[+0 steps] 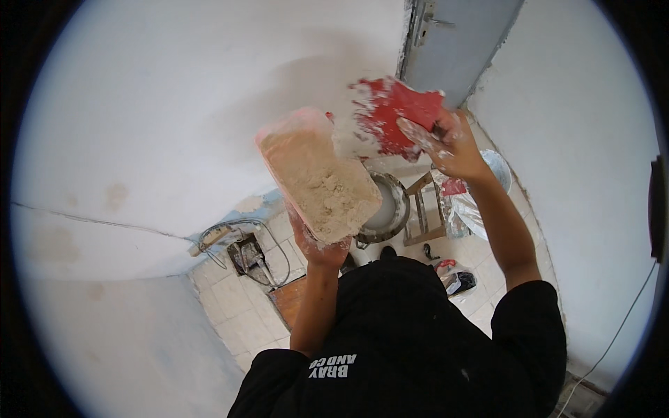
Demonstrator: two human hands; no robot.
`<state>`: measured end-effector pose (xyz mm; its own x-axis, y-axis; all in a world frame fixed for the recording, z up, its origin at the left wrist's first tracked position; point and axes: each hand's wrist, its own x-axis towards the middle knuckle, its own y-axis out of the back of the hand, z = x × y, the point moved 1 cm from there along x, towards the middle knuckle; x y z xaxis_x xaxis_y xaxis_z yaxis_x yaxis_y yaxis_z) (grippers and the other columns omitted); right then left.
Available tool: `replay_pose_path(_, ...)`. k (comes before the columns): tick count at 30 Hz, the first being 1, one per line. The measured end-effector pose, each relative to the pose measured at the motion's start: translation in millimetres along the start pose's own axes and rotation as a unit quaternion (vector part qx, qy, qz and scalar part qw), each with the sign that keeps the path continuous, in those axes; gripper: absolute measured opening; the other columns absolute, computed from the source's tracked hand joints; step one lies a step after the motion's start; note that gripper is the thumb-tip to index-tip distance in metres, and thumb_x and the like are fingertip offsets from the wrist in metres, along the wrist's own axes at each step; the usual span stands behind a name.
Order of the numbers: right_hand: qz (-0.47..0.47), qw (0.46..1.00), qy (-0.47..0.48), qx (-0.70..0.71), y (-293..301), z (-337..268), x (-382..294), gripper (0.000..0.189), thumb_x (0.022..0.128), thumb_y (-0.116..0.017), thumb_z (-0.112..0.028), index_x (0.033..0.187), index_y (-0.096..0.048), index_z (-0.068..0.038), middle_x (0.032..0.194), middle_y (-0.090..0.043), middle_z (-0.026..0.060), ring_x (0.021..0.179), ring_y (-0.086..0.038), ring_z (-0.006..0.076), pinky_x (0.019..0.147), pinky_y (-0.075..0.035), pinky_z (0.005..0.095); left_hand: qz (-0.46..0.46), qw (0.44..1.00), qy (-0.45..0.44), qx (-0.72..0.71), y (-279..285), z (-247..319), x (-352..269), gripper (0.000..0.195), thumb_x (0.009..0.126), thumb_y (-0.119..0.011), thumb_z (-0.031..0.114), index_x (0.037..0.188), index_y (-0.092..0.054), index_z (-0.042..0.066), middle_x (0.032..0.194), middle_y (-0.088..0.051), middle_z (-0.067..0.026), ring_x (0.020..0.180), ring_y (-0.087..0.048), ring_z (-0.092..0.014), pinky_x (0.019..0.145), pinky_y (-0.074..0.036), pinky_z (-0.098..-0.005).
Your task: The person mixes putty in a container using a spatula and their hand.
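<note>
My left hand (pixel 318 245) holds up a shallow pink plastic tub (pixel 282 196) from below. Beige powder (pixel 329 190), lumpy toward the near end, covers much of its inside. Between the thumb and fingers of my right hand (pixel 452 146) is a red flat spreader (pixel 400 109), smeared with white paste along its left side. The spreader is blurred and sits up and to the right of the tub, apart from it. Below both hands, a round bucket (pixel 402 209) of greyish liquid stands on the floor, partly hidden by the tub.
A wooden stool (pixel 423 209) stands right of the bucket, near a white pail (pixel 496 170) and plastic sheeting (pixel 468 211). Loose cable (pixel 285 251) coils by a floor opening (pixel 250 256) at left. White walls (pixel 183 104) and a grey door (pixel 454 52) surround the tiled floor (pixel 235 324).
</note>
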<state>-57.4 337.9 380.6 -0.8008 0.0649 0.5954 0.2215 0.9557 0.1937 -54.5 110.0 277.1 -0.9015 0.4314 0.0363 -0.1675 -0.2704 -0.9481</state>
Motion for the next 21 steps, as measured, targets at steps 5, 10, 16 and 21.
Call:
replay_pose_path(5, -0.22, 0.928, -0.021, -0.299, -2.1, -39.6, 20.7, 0.023, 0.082, -0.06, -0.016, 0.101, -0.059, -0.003, 0.077, -0.06, 0.0152, 0.068, -0.058, 0.0284, 0.067, -0.043, 0.0373, 0.003, 1.0, -0.002, 0.002, -4.8, 7.5, -0.9, 0.063, 0.089, -0.035, 0.053, 0.137, -0.026, 0.013, 0.135, -0.036, -0.0092, 0.12, -0.041, -0.03, 0.094, -0.04, -0.0475)
replay_pose_path(10, -0.241, 0.908, 0.099, -0.327, -11.1, -34.3, 12.1, 0.025, 0.082, -0.059, -0.024, 0.081, -0.057, 0.0, 0.064, -0.055, 0.0184, 0.062, -0.053, 0.0369, 0.06, -0.041, 0.0435, 0.013, 1.0, 0.021, 0.009, 0.0, 7.1, 0.0, 0.063, 0.09, -0.034, 0.051, 0.138, -0.024, 0.012, 0.136, -0.035, -0.0103, 0.123, -0.037, -0.031, 0.098, -0.036, -0.049)
replay_pose_path(16, -0.365, 0.897, -0.068, -0.241, -14.6, -26.1, 2.8, 0.021, 0.084, -0.057, -0.018, 0.099, -0.057, -0.003, 0.071, -0.06, 0.0133, 0.06, -0.056, 0.0287, 0.061, -0.045, 0.0355, 0.023, 0.999, 0.022, 0.04, 1.9, 5.3, 1.1, 0.065, 0.089, -0.038, 0.052, 0.137, -0.024, 0.012, 0.137, -0.034, -0.0085, 0.123, -0.036, -0.028, 0.1, -0.034, -0.0454)
replay_pose_path(21, -0.281, 0.922, -0.161, -0.214, -21.0, -26.6, -9.9, 0.019, 0.084, -0.057, -0.015, 0.095, -0.056, 0.0, 0.062, -0.057, 0.0144, 0.051, -0.052, 0.026, 0.051, -0.041, 0.0317, 0.047, 0.998, 0.016, 0.042, -4.2, 3.7, 1.5, 0.067, 0.088, -0.038, 0.054, 0.138, -0.022, 0.012, 0.138, -0.033, -0.008, 0.124, -0.035, -0.027, 0.099, -0.034, -0.0444)
